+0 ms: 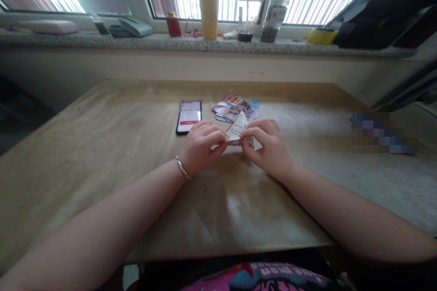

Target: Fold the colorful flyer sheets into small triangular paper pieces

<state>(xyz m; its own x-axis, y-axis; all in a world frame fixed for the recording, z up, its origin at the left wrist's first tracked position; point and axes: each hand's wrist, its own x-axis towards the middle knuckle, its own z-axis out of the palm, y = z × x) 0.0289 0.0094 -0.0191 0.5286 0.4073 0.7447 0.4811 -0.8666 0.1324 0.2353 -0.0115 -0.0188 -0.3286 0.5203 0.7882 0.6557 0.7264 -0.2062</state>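
A folded piece of printed paper (238,128), white with dark lettering and a pointed top, is held just above the table between both hands. My left hand (204,144) pinches its lower left corner between thumb and fingers. On the right side, my right hand (268,145) grips the paper's lower edge the same way, its fingertips partly covering it. Directly behind the paper lies a small pile of colourful printed sheets (235,105). A phone (189,118) with a lit screen lies beyond my left hand.
The tan table (102,154) stretches out on all sides. A blurred-out item (378,132) lies at its right. Along the stone windowsill (153,44) stand a tall yellowish container (209,4), a red bottle (174,25), a clear jar (272,22) and a black bag (378,18).
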